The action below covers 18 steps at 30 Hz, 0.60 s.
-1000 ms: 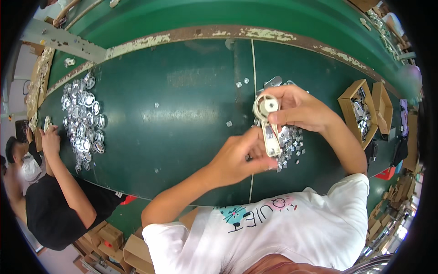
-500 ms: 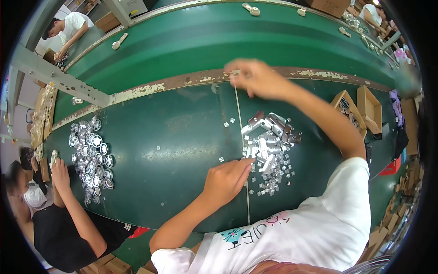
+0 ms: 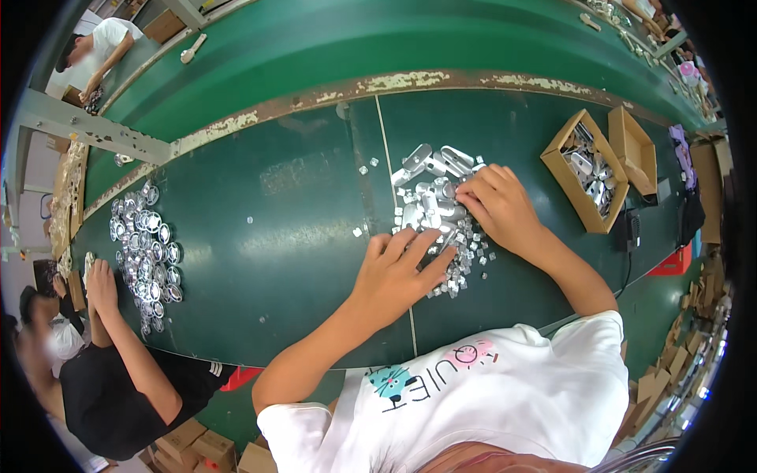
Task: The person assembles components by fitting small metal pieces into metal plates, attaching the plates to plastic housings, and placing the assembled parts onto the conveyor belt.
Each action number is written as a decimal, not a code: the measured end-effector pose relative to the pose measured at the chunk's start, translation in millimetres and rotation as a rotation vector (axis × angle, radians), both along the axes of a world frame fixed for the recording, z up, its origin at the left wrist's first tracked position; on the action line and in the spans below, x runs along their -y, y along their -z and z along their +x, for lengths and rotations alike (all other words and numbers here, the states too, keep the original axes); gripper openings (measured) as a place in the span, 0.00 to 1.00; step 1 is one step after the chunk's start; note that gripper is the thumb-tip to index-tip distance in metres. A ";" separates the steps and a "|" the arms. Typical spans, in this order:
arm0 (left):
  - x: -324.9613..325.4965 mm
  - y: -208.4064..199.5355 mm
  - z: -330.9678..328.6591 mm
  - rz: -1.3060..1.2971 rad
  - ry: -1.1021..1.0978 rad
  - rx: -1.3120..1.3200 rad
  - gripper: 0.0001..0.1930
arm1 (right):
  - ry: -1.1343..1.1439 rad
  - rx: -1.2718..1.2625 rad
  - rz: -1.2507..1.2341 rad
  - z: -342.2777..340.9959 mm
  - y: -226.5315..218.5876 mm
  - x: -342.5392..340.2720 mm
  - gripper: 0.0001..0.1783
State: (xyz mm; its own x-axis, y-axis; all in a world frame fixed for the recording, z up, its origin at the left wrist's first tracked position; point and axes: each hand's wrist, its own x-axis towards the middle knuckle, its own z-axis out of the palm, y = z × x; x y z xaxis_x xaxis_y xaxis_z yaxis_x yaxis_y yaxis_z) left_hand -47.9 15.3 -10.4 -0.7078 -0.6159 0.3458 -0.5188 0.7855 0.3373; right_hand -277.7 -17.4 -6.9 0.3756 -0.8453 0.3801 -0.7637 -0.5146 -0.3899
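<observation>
A mixed pile of shiny, rounded elongated metal parts (image 3: 426, 206) and small clear or silvery cube-like pieces (image 3: 465, 264) lies on the dark green table. Over the near left side of this pile, my left hand (image 3: 398, 272) is open, its fingers spread and touching or just above the parts. At the pile's right side is my right hand (image 3: 503, 209). Its fingers are bent and close together at the metal parts; whatever they grip is hidden.
A long green belt (image 3: 300, 59) runs beyond the table's worn rim (image 3: 402, 81). Right of the pile stand an open cardboard box of metal parts (image 3: 595, 169) and another box (image 3: 633, 150). Round chrome parts (image 3: 150, 256) are heaped at left, beside a co-worker's hand (image 3: 101, 288).
My right hand has come back from the far table rim to the right side of the pile. My left hand's fingers have spread over the parts. The whole view has shifted.
</observation>
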 end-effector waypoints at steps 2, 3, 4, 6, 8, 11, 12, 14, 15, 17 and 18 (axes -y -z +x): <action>0.1 3.6 0.0 -0.024 0.003 -0.026 0.17 | -0.020 -0.010 0.010 -1.3 -1.3 1.5 0.06; 1.2 7.7 0.3 -0.082 0.023 -0.037 0.16 | -0.004 0.026 0.061 -4.5 -3.8 0.2 0.06; 2.8 10.4 1.7 -0.141 0.041 -0.046 0.14 | 0.012 0.064 0.110 -7.2 -6.4 -0.3 0.06; 4.8 8.5 4.2 -0.116 0.044 -0.069 0.13 | 0.037 0.053 0.138 -12.4 -13.9 -3.2 0.07; 6.7 8.0 6.1 -0.091 0.053 -0.097 0.12 | 0.054 -0.036 0.201 -14.4 -22.7 -11.2 0.09; 9.4 7.8 7.5 0.019 0.007 -0.241 0.12 | 0.049 -0.049 0.151 -17.0 -13.7 -13.5 0.12; 10.7 6.1 8.1 0.063 -0.031 -0.301 0.12 | 0.047 0.015 0.146 -18.5 -9.7 -14.2 0.12; 10.2 0.9 7.5 0.112 -0.073 -0.359 0.13 | 0.023 -0.040 0.093 -18.0 -9.0 -13.2 0.11; 8.3 -3.2 5.7 0.235 -0.163 -0.423 0.12 | -0.002 -0.093 0.035 -17.5 -8.8 -12.8 0.10; 6.2 -5.6 5.2 0.361 -0.256 -0.486 0.12 | 0.001 -0.073 0.027 -14.9 -9.1 -12.5 0.09; 6.4 -5.4 5.8 0.456 -0.275 -0.565 0.12 | 0.005 -0.052 0.014 -14.2 -9.4 -12.3 0.08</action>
